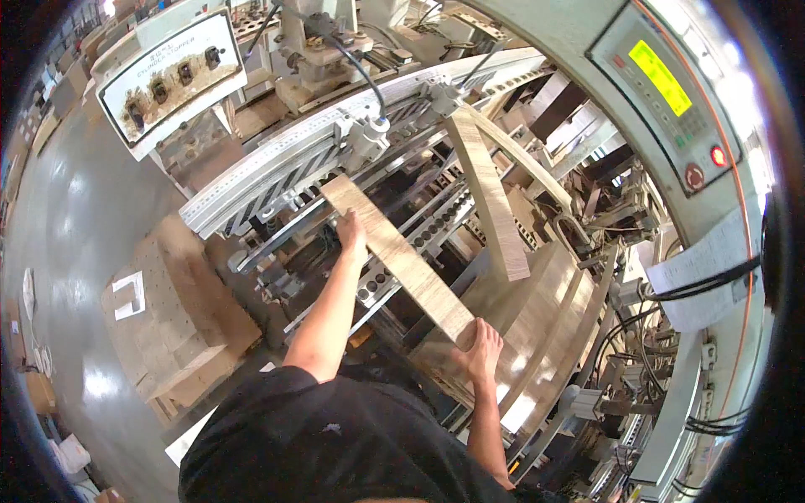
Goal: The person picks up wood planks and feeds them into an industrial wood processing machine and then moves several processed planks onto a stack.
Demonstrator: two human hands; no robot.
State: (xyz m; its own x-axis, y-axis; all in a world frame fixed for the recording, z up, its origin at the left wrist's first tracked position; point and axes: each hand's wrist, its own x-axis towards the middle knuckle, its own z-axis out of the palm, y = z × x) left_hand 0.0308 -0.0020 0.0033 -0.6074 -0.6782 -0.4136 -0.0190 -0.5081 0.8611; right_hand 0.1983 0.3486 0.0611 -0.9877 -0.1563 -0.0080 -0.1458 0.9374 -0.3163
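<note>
A long, narrow wood-grain board [408, 267] lies slantwise between my two hands, above the machine's rails. My left hand [352, 232] grips its edge near the far left end. At the near right end, my right hand [481, 350] is closed round the board's corner. Farther right, a second wood-grain board [489, 197] rests on the machine, apart from the one I hold. Below it to the right is a stack of wider wood-grain panels [537, 314]. The undersides of both hands' grips are hidden.
A white rail with clamps [369, 138] crosses behind the held board. At upper left stands a switch box [173, 80]. A control panel [662, 92] with a lit screen and red buttons is at upper right. Stacked cardboard [172, 318] sits on the left floor.
</note>
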